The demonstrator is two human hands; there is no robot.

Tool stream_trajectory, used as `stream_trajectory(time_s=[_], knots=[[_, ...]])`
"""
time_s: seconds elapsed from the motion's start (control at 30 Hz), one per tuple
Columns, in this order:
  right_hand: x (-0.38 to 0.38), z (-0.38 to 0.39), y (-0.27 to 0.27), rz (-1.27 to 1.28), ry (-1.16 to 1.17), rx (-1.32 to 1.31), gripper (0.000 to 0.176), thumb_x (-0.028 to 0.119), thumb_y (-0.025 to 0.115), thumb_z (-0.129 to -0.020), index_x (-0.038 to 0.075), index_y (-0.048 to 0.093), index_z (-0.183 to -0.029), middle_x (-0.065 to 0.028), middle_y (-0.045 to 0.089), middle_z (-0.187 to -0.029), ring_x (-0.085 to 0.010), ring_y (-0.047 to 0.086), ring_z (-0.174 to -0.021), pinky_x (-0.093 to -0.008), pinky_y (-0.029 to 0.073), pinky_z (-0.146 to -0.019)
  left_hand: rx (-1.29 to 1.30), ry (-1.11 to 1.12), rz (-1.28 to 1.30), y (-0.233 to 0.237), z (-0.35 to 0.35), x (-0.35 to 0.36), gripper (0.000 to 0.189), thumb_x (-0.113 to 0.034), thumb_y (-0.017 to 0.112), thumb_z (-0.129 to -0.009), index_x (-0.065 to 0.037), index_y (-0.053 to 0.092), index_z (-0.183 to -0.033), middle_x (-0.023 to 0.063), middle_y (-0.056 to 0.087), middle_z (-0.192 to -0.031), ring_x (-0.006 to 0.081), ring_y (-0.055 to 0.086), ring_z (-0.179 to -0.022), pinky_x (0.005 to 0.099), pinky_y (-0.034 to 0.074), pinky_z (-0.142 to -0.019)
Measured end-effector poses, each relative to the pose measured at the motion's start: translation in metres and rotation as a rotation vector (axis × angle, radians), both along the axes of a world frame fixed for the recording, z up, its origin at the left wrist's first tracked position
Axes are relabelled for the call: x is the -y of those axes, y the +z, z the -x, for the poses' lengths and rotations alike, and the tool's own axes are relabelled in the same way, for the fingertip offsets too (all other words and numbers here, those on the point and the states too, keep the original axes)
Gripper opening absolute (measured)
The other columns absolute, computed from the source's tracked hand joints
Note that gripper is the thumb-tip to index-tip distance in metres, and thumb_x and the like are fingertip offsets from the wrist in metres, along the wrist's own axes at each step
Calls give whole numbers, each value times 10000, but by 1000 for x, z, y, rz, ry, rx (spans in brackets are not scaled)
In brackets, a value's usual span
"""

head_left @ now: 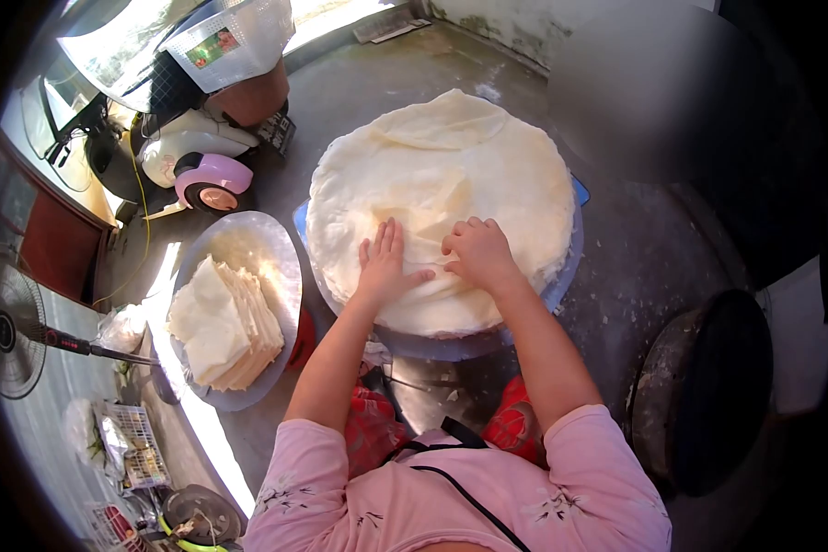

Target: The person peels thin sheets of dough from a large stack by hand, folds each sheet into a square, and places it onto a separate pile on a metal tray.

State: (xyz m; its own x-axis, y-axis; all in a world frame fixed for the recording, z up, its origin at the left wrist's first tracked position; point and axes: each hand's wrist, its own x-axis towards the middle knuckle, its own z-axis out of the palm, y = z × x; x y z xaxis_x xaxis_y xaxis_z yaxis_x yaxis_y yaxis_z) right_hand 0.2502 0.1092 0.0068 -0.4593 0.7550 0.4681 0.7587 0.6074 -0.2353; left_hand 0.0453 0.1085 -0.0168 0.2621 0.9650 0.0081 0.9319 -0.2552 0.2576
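Observation:
A wide, round pile of thin, pale dough sheets (442,166) lies in front of me on a round base with a bluish rim (569,276). The top sheet is wrinkled and raised in folds near the middle. My left hand (386,267) rests flat on the near part of the pile, fingers stretched and thumb out to the side. Just right of it, my right hand (480,255) has curled fingers pinching the top sheet by a fold; the fingertips are partly hidden. To the left, a stack of folded sheets (225,322) lies on a round metal tray (259,237).
A pink-and-black appliance (213,181) and a white basket (230,46) stand at the back left. A fan (9,331) is at the far left, above plastic baskets (138,446). A large dark round pan or drum (704,391) stands at right.

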Motion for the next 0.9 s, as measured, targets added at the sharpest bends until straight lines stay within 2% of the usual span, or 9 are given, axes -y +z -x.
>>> stream_trajectory(time_s=[0.1, 0.2, 0.3, 0.4, 0.47, 0.53, 0.7, 0.8, 0.9], knots=[[-6, 6, -10, 97, -113, 183, 97, 205, 622, -765, 125, 610, -710, -31, 627, -773, -228, 587, -764, -389, 426, -716, -14, -1, -8, -5, 1, -2, 1135, -638, 653, -656, 20, 134, -1420, 177, 167, -1488, 296, 92, -1396, 476, 71, -1096], [-10, 11, -12, 174, -295, 6, 50, 155, 624, -737, 128, 609, -697, -21, 631, -801, -231, 584, -747, -384, 425, -709, -12, 3, -16, -5, 2, 1, 1140, -623, 661, -663, 39, 119, -1416, 179, 178, -1484, 292, 101, -1395, 471, 72, -1099], [-14, 12, -13, 139, -528, -220, 45, 134, 603, -732, 127, 609, -776, -28, 620, -805, -233, 582, -784, -387, 431, -694, 65, 15, -66, -4, -1, 3, 1021, -621, 614, -702, -53, 189, -1436, 153, 172, -1493, 282, 111, -1395, 482, 66, -1096], [-16, 11, -11, -73, -428, -205, 151, 120, 610, -737, 115, 594, -888, -47, 597, -866, -240, 577, -849, -383, 440, -676, -77, -16, -52, 4, -5, 4, 886, -612, 594, -728, -183, 267, -1431, 143, 184, -1493, 309, 132, -1388, 504, 91, -1084], [-12, 10, -2, 40, -348, -122, 204, 130, 610, -753, 100, 569, -951, -59, 582, -898, -249, 572, -874, -392, 453, -684, -60, -28, -24, 5, -3, 2, 806, -630, 579, -728, -281, 321, -1407, 143, 194, -1490, 339, 147, -1377, 504, 132, -1063], [-8, 15, 0, 153, -266, -29, 259, 140, 610, -769, 86, 545, -1014, -72, 566, -930, -257, 567, -899, -402, 467, -693, -87, -34, 2, 16, -3, 2, 800, -622, 575, -736, -271, 319, -1409, 144, 197, -1489, 338, 151, -1375, 507, 139, -1061], [-6, 20, -19, 214, -679, 3, 391, 148, 621, -750, 26, 481, -1094, -123, 594, -868, -271, 582, -864, -425, 508, -740, -68, -47, 47, 16, -1, -2, 733, -557, 594, -760, -233, 378, -1381, 144, 237, -1472, 345, 170, -1365, 528, 162, -1052], [-15, 5, -10, 614, -654, -122, 439, 132, 640, -711, -1, 485, -1099, -148, 622, -828, -276, 609, -791, -371, 515, -711, -2, 32, 25, 18, 2, 8, 624, -466, 628, -776, -192, 471, -1314, 136, 288, -1450, 350, 182, -1359, 541, 181, -1046], [-27, -10, -17, 714, -454, -258, 473, 129, 657, -687, -23, 486, -1101, -140, 645, -843, -235, 634, -760, -315, 513, -701, 177, -13, -54, 37, 16, 38, 500, -343, 647, -799, -153, 533, -1247, 135, 366, -1404, 370, 205, -1347, 496, 231, -1046]])
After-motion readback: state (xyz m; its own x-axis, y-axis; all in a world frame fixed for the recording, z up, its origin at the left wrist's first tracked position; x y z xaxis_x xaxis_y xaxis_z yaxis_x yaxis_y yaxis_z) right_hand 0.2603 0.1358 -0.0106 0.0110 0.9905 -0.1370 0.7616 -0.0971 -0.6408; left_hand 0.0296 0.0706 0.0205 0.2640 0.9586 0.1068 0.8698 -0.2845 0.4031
